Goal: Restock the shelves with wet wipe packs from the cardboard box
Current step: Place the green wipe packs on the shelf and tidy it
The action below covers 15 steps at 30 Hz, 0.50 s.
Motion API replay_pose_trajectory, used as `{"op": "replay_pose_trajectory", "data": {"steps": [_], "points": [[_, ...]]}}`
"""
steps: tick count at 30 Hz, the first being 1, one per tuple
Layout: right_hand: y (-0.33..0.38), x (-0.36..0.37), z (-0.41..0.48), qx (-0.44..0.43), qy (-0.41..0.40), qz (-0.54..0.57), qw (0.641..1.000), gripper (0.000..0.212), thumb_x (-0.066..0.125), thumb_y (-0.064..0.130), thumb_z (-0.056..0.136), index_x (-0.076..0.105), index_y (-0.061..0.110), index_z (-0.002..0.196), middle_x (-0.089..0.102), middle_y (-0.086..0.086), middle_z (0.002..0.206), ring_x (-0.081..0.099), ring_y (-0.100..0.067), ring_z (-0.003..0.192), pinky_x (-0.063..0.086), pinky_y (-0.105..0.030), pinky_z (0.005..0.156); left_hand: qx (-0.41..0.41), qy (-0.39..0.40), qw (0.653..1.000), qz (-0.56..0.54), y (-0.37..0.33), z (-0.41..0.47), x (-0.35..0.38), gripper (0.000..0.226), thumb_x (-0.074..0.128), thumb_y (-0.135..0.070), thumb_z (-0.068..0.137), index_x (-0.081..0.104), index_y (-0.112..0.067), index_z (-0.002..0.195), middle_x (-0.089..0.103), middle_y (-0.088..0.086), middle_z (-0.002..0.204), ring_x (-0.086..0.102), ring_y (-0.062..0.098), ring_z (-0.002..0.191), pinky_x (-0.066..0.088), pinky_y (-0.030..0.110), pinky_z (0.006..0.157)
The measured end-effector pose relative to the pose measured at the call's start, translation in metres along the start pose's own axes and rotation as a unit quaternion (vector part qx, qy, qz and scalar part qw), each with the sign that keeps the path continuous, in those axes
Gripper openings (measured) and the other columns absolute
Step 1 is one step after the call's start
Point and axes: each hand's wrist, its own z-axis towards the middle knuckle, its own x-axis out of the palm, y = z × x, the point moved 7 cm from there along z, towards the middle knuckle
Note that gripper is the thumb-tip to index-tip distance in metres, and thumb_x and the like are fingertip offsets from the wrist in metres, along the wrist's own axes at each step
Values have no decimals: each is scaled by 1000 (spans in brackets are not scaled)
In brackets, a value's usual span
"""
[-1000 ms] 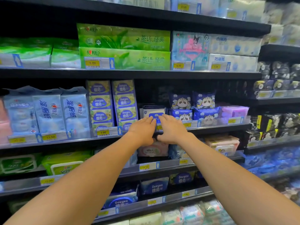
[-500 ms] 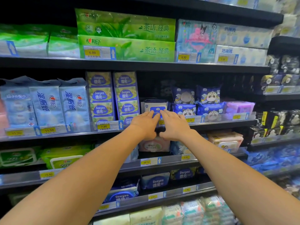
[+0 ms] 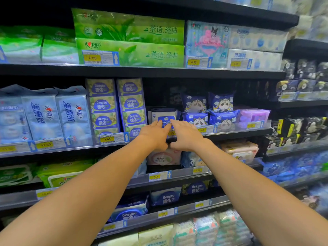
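Observation:
A white wet wipe pack (image 3: 164,115) with a blue label stands on the middle shelf (image 3: 230,134), between green-and-blue Deeyeo packs (image 3: 132,105) and dark blue panda packs (image 3: 195,110). My left hand (image 3: 154,134) and my right hand (image 3: 185,135) reach side by side to its front, fingers straight, fingertips touching the blue label. Their lower part covers the shelf's price rail. The cardboard box is out of view.
Green tissue packs (image 3: 129,38) fill the shelf above. Pale blue packs (image 3: 44,114) stand at left, a purple pack (image 3: 253,116) at right. Lower shelves hold a pink pack (image 3: 163,158), blue Deeyeo packs (image 3: 166,197) and more wipes.
Both hands have slid a little forward and up onto the white pack's label. My view has moved closer and slightly lower against the shelves.

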Motion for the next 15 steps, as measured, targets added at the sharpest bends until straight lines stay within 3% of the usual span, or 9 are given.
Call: {"op": "replay_pose_trajectory", "data": {"steps": [4, 15], "points": [[-19, -15, -16, 9, -43, 20, 999, 80, 71, 35, 79, 42, 17, 152, 51, -6, 147, 47, -30, 135, 46, -47, 106, 21, -19, 1000, 2, -14, 4, -13, 89, 57, -47, 96, 5, -25, 165, 20, 11, 169, 20, 30, 155, 35, 49, 117], [-83, -18, -38, 73, -19, -17, 997, 92, 71, 44, 82, 31, 14, 159, 42, -7, 160, 38, -30, 146, 41, -51, 113, 92, -51, 994, -5, -75, 25, -20, 88, 61, -41, 95, 10, -26, 165, 19, -1, 171, 23, 26, 154, 35, 53, 118]]}}
